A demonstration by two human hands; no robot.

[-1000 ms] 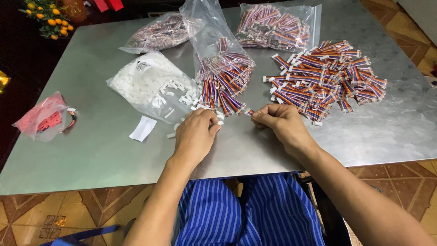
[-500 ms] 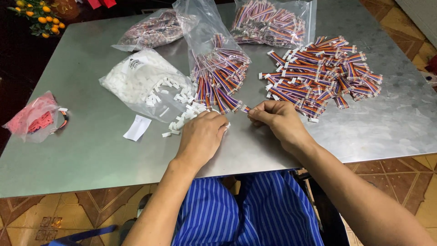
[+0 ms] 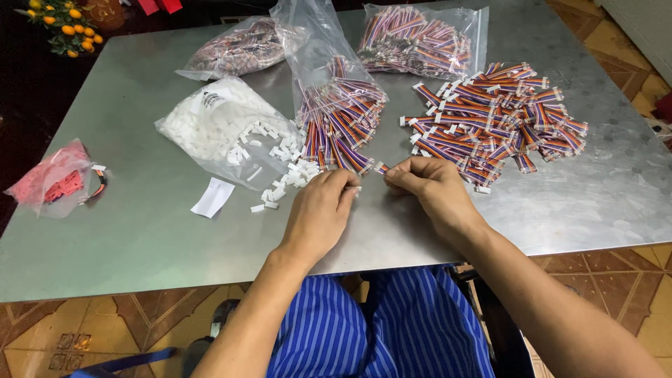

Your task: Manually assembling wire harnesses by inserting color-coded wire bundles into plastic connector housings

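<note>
Both hands work at the near edge of a grey metal table (image 3: 140,238), seen from above. The left hand (image 3: 318,213) lies knuckles up, its fingers curled inward; whether they pinch a white connector housing I cannot tell, as the fingertips are hidden. The right hand (image 3: 430,192) has thumb and forefinger pressed together on the end of a short multicoloured ribbon cable (image 3: 381,168), which juts toward 9 o'clock into the small gap between the hands. At 12 o'clock from the left hand stands an open clear bag of striped cables (image 3: 339,119), with the cables spilling toward the hands. At 10 o'clock from that hand lies a clear bag of small white plastic housings (image 3: 217,129), loose housings (image 3: 280,185) scattered from its mouth to just beside the knuckles. A white paper slip (image 3: 212,197) rests at 9 o'clock. At 1 o'clock from the right hand spreads a loose heap of finished cables (image 3: 500,122) with white ends. Two more filled bags (image 3: 420,38) (image 3: 241,49) lie at the far edge, and a red packet (image 3: 52,178) sits at the far left.
</note>
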